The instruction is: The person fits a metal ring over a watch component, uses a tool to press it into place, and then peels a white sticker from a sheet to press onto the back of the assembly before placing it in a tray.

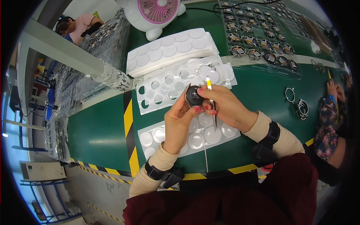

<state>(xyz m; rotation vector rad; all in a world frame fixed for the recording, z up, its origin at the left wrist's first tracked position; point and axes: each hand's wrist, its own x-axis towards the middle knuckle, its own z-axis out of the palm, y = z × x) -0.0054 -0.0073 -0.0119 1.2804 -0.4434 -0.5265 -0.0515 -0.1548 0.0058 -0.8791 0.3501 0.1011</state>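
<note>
Black round part [194,96] is up in the air over the green surface [101,131], pinched between both hands: left hand [179,122] has its grip clamped on the lower edge, right hand [221,107] is closed on the other side and also has tweezers [212,103] tucked in the same fist. That double duty looks like the weak spot to me, since one shifted finger could let the tweezers swing and scratch the part's face, or drop them onto the sheet of clear discs [195,137] right below. If the part itself slips, it lands on those discs or the punched-out sheet [168,88] just behind. Farther out there's a fan [153,13] and trays of parts [258,37], and another person's hand [332,88] is working well off to the right.
</note>
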